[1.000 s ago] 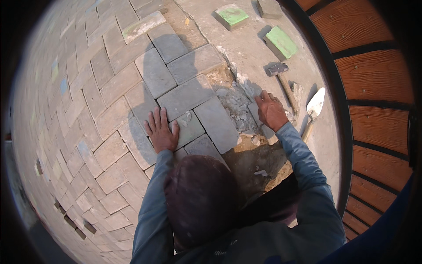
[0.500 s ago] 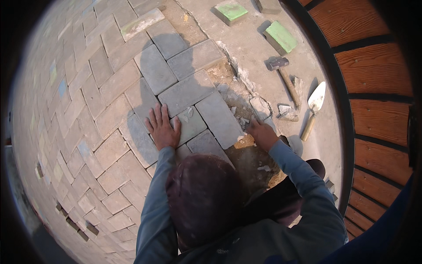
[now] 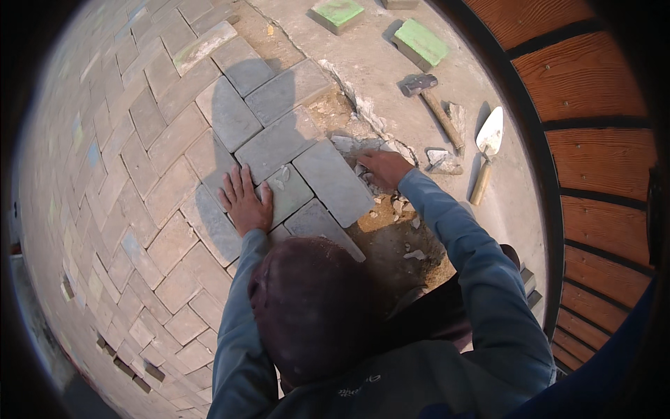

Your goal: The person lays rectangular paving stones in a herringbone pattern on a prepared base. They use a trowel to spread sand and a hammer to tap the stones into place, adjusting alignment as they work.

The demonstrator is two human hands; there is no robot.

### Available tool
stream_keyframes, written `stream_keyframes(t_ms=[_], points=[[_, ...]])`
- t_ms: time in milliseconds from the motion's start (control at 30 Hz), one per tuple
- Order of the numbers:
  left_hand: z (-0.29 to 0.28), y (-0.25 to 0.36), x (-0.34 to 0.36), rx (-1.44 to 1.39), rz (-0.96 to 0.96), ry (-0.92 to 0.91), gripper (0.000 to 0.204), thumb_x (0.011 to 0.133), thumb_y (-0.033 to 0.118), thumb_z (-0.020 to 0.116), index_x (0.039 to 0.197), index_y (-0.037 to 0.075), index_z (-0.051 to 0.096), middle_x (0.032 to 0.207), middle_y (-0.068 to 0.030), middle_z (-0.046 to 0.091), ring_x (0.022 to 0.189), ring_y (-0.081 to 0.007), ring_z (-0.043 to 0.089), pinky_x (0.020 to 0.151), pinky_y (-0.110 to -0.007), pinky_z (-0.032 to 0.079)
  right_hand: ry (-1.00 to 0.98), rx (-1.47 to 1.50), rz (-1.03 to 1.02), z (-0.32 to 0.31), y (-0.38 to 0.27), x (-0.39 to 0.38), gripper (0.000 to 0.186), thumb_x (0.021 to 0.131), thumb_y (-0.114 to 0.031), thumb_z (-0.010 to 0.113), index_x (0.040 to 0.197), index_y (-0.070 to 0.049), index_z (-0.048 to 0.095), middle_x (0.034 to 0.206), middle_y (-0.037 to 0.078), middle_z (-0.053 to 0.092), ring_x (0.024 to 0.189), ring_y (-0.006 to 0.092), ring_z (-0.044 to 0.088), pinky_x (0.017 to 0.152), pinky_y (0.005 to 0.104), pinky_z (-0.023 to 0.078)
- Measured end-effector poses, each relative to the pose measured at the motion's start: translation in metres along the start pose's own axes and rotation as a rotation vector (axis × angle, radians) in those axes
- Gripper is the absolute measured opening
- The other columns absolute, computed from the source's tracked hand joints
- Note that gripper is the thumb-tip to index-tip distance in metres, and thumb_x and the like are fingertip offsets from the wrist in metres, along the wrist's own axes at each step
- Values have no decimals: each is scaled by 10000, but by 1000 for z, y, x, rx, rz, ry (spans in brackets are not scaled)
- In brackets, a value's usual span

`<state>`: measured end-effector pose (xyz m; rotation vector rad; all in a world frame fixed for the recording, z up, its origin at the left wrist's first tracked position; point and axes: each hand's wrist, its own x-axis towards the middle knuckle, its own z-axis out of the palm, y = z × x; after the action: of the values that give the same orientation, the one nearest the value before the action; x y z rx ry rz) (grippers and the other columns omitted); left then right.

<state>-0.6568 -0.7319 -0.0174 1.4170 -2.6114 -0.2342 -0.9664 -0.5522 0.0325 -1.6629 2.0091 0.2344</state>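
Neither of my own hands is in view. A co-worker in a dark cap [image 3: 310, 314] and blue-grey sleeves crouches in front of me, back turned. That person's left hand [image 3: 249, 206] lies flat with fingers spread on the paving, beside a greenish paver [image 3: 287, 197] with a small chip of rubble [image 3: 281, 177] on it. Their right hand [image 3: 388, 170] reaches into broken rubble [image 3: 401, 205] beside a large grey paver [image 3: 333, 183]. Its fingertips are partly hidden, so I cannot make out whether they grip a piece.
On the concrete strip at right lie a hammer [image 3: 438, 115], a trowel [image 3: 486, 157] and broken chunks [image 3: 444, 162]. Two green-topped blocks [image 3: 421, 43] [image 3: 336, 14] sit farther off. Orange-brown boards [image 3: 600, 167] line the right. Laid pavers [image 3: 171, 202] spread left; dark blue cloth [image 3: 593, 370] shows lower right.
The co-worker's right hand has moved farther away and left along the rubble, uncovering broken pieces nearer me. Their left hand stays on the paving. The whole view has shifted slightly.
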Motion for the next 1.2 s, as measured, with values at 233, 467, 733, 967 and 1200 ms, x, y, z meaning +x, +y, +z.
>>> stream_keyframes(t_ms=[233,467,733,967,1200], points=[[1,7,2,-17,36,30,646,1006,453,493,1572,157,395,1665,-96,317,1567,-323,187,1269,-531,62,498,73,-41,-4,-11,45,569,858,-171,699,1410,-198,565,1356,97,536,1359,327,479,1093,463,459],[-1,-1,-1,-1,25,34,640,1008,454,487,1571,163,397,1659,-97,327,1561,-331,199,1267,-532,74,-64,-21,-28,11,-13,-12,562,835,-262,731,1382,-225,604,1427,96,515,1415,325,427,1179,473,348],[4,1,3,25,34,23,634,1013,434,487,1579,169,378,1669,-90,305,1563,-327,193,1268,-529,76,223,-40,155,79,-39,-104,554,875,-326,729,1386,-213,546,1453,132,473,1384,388,440,1111,571,395],[9,5,-3,17,45,26,619,1025,405,481,1579,152,372,1677,-80,291,1567,-314,188,1270,-524,72,-222,21,309,131,-10,-235,364,925,-190,628,1288,-211,639,1461,149,452,1354,390,471,1020,555,492],[8,7,-9,51,41,30,612,1037,397,452,1582,132,363,1669,-91,308,1564,-325,194,1264,-535,81,-579,27,648,98,25,-287,317,967,-196,576,1263,-169,685,1341,160,590,1259,268,595,1006,486,486]])
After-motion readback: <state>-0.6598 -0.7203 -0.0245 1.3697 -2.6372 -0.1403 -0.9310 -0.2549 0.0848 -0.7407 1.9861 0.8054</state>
